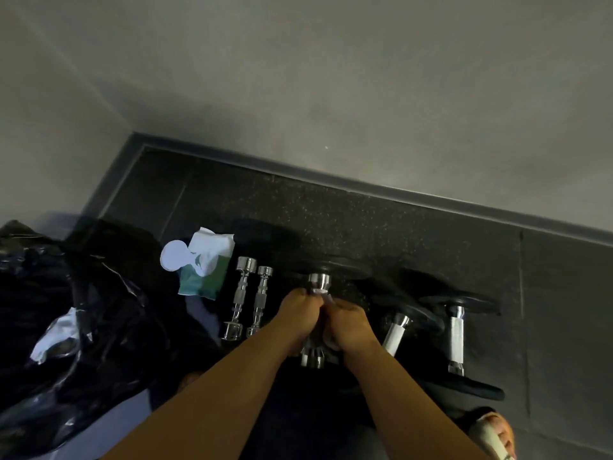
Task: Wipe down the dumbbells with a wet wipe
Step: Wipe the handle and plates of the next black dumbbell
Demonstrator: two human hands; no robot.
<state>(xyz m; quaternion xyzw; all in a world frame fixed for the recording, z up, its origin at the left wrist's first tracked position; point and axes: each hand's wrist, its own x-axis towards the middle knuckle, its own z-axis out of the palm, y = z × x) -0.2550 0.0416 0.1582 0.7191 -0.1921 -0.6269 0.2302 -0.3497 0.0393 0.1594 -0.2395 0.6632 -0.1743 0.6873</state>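
Left hand (298, 313) and right hand (348, 323) each hold a closed grip round the handle of the dumbbell (319, 282), right of the wipe pack (202, 267); best to twist the wet wipe (326, 297) fully round it

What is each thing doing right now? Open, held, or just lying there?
Wipes pack: open, a wipe sticking out.
Small dumbbells: lying side by side, untouched.
Middle dumbbell: held.
Left hand: grips its handle.
Right hand: grips its handle.
Plate dumbbells: lying untouched.
Bag: crumpled, white sheet on it.
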